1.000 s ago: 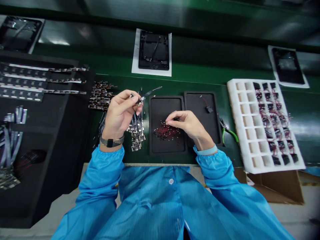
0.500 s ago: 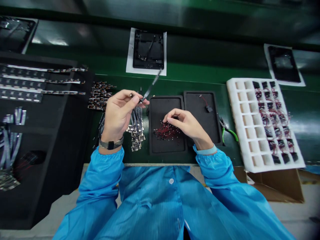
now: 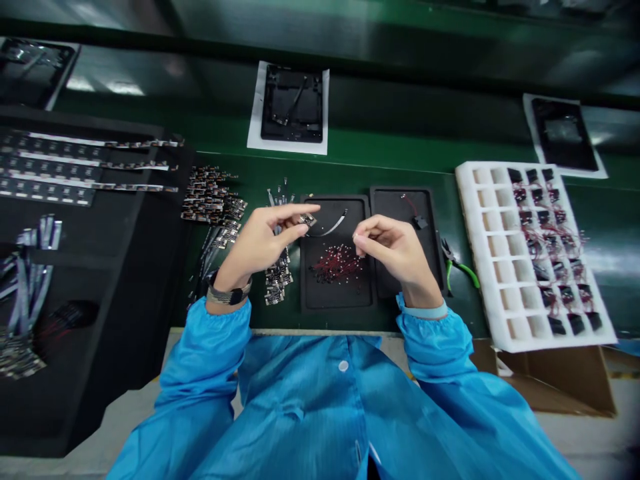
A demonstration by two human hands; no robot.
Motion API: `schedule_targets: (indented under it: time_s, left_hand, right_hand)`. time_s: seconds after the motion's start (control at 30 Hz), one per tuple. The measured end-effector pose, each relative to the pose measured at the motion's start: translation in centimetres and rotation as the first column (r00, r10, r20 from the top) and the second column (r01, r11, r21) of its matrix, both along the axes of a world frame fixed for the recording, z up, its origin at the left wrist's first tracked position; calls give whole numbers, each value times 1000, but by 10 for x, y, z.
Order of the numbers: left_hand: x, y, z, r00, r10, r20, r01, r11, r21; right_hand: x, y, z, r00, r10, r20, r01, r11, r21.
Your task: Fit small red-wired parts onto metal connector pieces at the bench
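My left hand point(image 3: 265, 240) pinches a small circuit board with a thin flex cable point(image 3: 327, 227) between thumb and forefinger, held over the left black tray point(image 3: 313, 297). My right hand point(image 3: 395, 247) hovers just right of it, fingers pinched together on something too small to make out. Under both hands a heap of small red-wired parts point(image 3: 336, 262) lies in that tray. A second black tray point(image 3: 430, 207) beside it holds one black part with a red wire point(image 3: 416, 217). A pile of small boards point(image 3: 277, 277) lies under my left wrist.
A white foam grid tray point(image 3: 493, 253) with several black wired parts stands at the right, green-handled cutters point(image 3: 460, 265) beside it. Board piles point(image 3: 210, 197) and strips point(image 3: 90, 167) lie at the left. Black device frames on white sheets point(image 3: 290, 107) point(image 3: 563, 133) sit on the green belt behind.
My left hand moved right and down, bringing the board with its cable over the left tray. My right hand lifted off the red-wired heap and rose toward the board.
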State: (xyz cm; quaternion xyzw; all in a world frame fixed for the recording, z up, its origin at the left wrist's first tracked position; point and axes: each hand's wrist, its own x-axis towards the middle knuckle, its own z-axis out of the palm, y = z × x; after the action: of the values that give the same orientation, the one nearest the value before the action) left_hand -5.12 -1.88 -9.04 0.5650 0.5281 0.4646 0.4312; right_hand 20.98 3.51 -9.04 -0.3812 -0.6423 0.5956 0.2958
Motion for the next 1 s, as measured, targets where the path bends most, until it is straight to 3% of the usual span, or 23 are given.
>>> schedule_targets:
  time_s: [0.23,0.4,1.0]
  left_hand:
    - [9,0,-1,960,-201,-193,198,980,-35]
    - [13,0,2,928,-239,-287,235,971,-52]
    - [18,-1,3,926,-333,-178,305,937,-168]
  right_hand:
    - [-10,-4,-2,984,148,94,-149,989,1]
    - [-16,-4,-4,973,194,127,-194,981,-9]
    - [-14,-4,-8,930,309,199,-298,951,-85]
